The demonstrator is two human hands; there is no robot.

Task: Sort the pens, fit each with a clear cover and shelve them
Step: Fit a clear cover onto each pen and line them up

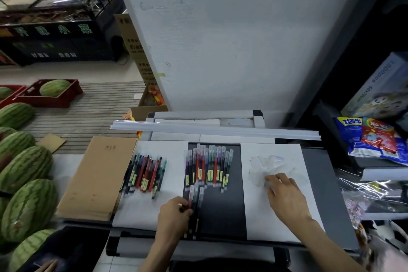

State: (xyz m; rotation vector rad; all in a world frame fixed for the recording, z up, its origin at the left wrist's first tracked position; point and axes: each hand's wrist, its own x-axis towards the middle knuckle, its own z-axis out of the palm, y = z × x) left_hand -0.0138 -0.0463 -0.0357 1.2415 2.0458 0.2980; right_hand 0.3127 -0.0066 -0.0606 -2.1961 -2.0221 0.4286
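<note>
1. Near the middle of the bench's (220, 212) front edge, the left hand (174, 212) grips a small bunch of pens (195, 203). Its fingers and thumb curl round their near half. The bunch lies over the bare dark strip, pointing toward the far edge.
2. To the right, the right hand (284, 196) reaches across the right white sheet (276, 223). Its fingers bend down onto the near side of a heap of clear covers (265, 165). Blur hides the fingertips, so I cannot tell whether it pinches a cover or only touches the heap.
3. Just beyond the held bunch, a row of covered pens (208, 165) lies side by side on the dark strip, ends toward the far edge.
4. On the left white sheet (141, 212), a loose pile of bare pens (145, 172) slants across, red and dark barrels mixed.
5. At the bench's left edge, a stack of brown notebooks (97, 179) lies against that sheet.
6. Along the far edge, a bundle of long white strips (220, 131) lies crosswise.
7. Behind the bench stands a white pillar (242, 40). Watermelons (26, 168) lie to the left and snack bags (371, 137) to the right.
</note>
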